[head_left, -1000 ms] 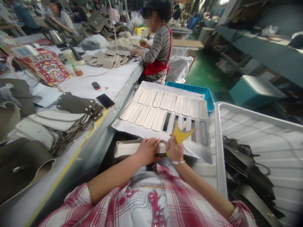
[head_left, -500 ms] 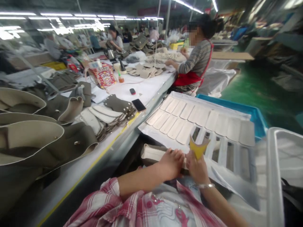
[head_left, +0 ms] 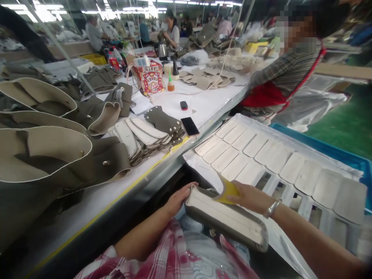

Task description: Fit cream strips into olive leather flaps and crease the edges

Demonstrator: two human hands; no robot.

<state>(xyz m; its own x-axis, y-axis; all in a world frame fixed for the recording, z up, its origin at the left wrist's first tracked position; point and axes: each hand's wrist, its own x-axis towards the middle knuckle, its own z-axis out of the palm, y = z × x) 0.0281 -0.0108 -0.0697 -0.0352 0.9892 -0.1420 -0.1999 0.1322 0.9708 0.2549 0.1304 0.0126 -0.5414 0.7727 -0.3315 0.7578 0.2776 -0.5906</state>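
Across my lap lies an olive-grey bag (head_left: 226,215), tilted, with its long cream panel facing up and a small metal fitting low on its side. My left hand (head_left: 179,199) grips the bag's left end, the fingers around its corner. In my right hand (head_left: 247,195) is a yellow scraper-like piece (head_left: 228,190) with a curved-in edge, held close above the bag's far side. Beside it, a white-covered tray (head_left: 200,164) carries rows of cream rounded strips (head_left: 266,149), with bare slots at the near side. A silver bracelet (head_left: 273,208) is on my right wrist.
On the worktable (head_left: 162,166) to the left stand large olive bag bodies (head_left: 43,155) and stacked strips (head_left: 145,131). A phone (head_left: 190,126), a small black object (head_left: 183,105) and a glue bottle (head_left: 171,84) lie farther up. A blue crate (head_left: 319,143) and a co-worker (head_left: 290,77) are at right.
My view has turned and come closer. The hands, together on the bag before, are now apart: the left at its left end, the right with the yellow piece beyond its far edge. More of the cream panel shows.
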